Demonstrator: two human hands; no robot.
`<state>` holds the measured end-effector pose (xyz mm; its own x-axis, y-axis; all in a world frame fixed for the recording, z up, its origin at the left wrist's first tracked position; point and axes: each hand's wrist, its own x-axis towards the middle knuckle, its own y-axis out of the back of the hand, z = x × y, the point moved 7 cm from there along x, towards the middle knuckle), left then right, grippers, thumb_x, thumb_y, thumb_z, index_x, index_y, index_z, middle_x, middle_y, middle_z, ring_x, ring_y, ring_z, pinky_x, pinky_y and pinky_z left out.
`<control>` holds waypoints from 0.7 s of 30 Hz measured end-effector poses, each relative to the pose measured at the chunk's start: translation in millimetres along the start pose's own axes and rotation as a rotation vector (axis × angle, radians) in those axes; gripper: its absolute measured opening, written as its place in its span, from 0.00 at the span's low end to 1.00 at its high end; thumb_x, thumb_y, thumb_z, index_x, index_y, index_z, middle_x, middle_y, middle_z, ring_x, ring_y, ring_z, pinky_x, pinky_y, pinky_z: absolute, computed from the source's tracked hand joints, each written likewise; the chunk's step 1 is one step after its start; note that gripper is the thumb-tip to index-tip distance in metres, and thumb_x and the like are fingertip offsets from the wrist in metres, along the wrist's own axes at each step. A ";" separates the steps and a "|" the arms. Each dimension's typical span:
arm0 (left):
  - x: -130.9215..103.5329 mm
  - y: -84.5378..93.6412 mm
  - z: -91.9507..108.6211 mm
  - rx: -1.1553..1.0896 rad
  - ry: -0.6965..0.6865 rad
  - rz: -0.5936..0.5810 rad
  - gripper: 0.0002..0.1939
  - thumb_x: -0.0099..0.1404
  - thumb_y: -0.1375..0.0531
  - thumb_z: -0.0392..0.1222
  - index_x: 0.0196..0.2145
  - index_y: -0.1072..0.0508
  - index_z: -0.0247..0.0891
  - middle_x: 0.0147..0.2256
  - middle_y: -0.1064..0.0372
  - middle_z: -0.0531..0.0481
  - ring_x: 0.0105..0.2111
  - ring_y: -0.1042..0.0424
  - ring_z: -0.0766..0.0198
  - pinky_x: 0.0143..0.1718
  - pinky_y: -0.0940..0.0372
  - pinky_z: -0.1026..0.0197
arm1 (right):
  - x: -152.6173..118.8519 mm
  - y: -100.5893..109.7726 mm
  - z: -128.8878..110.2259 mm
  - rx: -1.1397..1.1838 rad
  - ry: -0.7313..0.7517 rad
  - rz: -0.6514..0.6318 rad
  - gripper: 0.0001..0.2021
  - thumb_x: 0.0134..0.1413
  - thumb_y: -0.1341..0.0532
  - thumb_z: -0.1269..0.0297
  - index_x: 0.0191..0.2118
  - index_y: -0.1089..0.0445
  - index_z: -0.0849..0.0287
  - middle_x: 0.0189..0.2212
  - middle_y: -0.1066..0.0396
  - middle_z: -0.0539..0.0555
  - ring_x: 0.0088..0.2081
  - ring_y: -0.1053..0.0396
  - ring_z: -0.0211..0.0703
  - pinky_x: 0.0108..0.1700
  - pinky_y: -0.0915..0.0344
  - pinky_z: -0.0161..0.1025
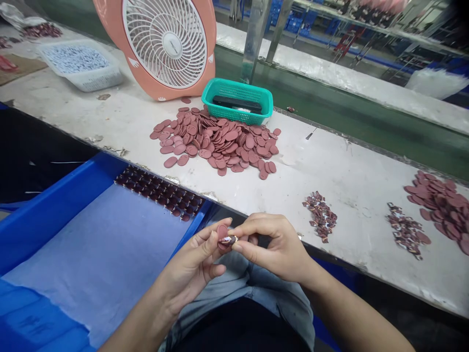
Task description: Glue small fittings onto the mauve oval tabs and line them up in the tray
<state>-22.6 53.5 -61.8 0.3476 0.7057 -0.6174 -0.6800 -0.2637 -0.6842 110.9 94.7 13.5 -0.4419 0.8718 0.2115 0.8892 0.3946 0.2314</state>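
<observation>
left hand (188,266) pinches reddish oval piece (222,231) | right hand (274,247) pinches small dark piece (230,240) against it, between both hands' fingertips | likely best: left steadies, right presses lightly

Flat oval piece (222,231), dull reddish-brown, tipped up on edge, right of the blue tray (47,215), small dark piece (230,240), glossy with pale and gold-coloured parts, against its lower part.

We see an orange fan (172,46) standing on the table (293,181), with a green basket (266,105) just beside it, a dark object (223,101) inside. Beyond, we see a metal post (255,41), blue bins (295,22) and, at upper right, a whitish plastic bundle (436,82).
</observation>
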 end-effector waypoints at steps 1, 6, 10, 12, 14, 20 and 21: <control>0.6 -0.2 1.1 0.015 -0.004 -0.013 0.22 0.48 0.24 0.43 0.41 0.19 0.39 0.35 0.20 0.49 0.32 0.21 0.64 0.21 0.26 0.70 | 0.4 0.9 -1.2 -0.004 0.014 0.014 0.07 0.55 0.33 0.71 0.40 0.20 0.59 0.27 0.26 0.50 0.25 0.34 0.33 0.28 0.34 0.31; 1.7 11.0 9.8 0.081 -0.181 0.130 0.26 0.46 0.24 0.49 0.43 0.19 0.41 0.39 0.22 0.49 0.35 0.23 0.63 0.23 0.27 0.70 | -2.3 3.3 -13.2 -0.171 0.190 0.186 0.08 0.56 0.34 0.71 0.42 0.22 0.58 0.27 0.25 0.51 0.25 0.31 0.35 0.28 0.31 0.32; -6.0 15.2 15.7 0.133 -0.446 0.287 0.19 0.41 0.22 0.48 0.29 0.21 0.40 0.29 0.26 0.54 0.27 0.29 0.68 0.19 0.32 0.71 | -13.1 -5.9 -23.6 -0.510 0.388 0.363 0.11 0.57 0.35 0.73 0.46 0.26 0.57 0.31 0.23 0.54 0.28 0.29 0.39 0.30 0.29 0.37; -7.5 8.3 16.6 0.179 -0.517 0.253 0.19 0.41 0.22 0.47 0.28 0.22 0.40 0.29 0.26 0.54 0.26 0.30 0.68 0.20 0.33 0.70 | -16.2 -15.3 -25.2 -0.646 0.486 0.367 0.14 0.58 0.35 0.74 0.50 0.29 0.59 0.31 0.23 0.56 0.29 0.28 0.42 0.31 0.29 0.39; -8.0 2.9 18.9 0.220 -0.561 0.233 0.18 0.42 0.22 0.46 0.28 0.21 0.40 0.29 0.25 0.55 0.24 0.32 0.69 0.21 0.33 0.69 | -16.1 -23.3 -24.6 -0.728 0.564 0.341 0.15 0.59 0.36 0.74 0.52 0.31 0.63 0.30 0.23 0.56 0.28 0.29 0.43 0.30 0.31 0.40; -3.0 6.3 23.7 0.250 -0.538 0.298 0.18 0.41 0.22 0.47 0.27 0.21 0.38 0.28 0.25 0.54 0.25 0.31 0.68 0.21 0.33 0.68 | -9.7 -33.0 -25.7 -0.816 0.549 0.283 0.09 0.62 0.40 0.72 0.47 0.30 0.64 0.28 0.24 0.55 0.26 0.30 0.42 0.26 0.33 0.41; -1.4 8.7 24.0 0.241 -0.525 0.304 0.18 0.41 0.22 0.48 0.27 0.21 0.39 0.29 0.25 0.54 0.26 0.30 0.67 0.21 0.33 0.68 | -13.8 -31.8 -31.8 -0.824 0.570 0.279 0.09 0.61 0.39 0.72 0.46 0.29 0.65 0.27 0.25 0.55 0.25 0.30 0.42 0.24 0.34 0.41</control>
<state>-44.6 66.0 -57.6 -0.2031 0.8665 -0.4561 -0.8453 -0.3902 -0.3649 85.0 61.0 33.4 -0.4138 0.5503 0.7253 0.7067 -0.3081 0.6369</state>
